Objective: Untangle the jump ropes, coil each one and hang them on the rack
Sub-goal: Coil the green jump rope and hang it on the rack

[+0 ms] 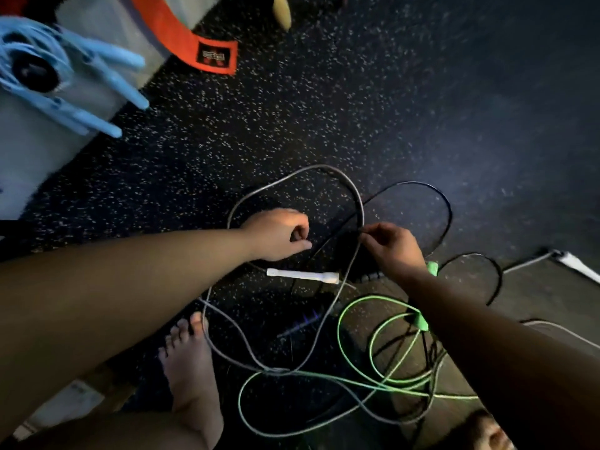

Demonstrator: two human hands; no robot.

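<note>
Your right hand (pixel 394 250) pinches the grey rope (pixel 359 206) just above the white handle (pixel 302 275); your left hand (pixel 277 233) curls above the handle's other end, its hold unclear.

Right hand (pixel 394 246) with a pinch on the grey rope (pixel 324 168), curled left hand (pixel 279 233) beside, green rope (pixel 338 332) below.

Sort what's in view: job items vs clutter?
Job: grey rope, black rope, green rope, white handle, coiled blue rope at upper left, right hand pinching the grey rope, left hand.
Lying about: orange strap, pale bin.
</note>
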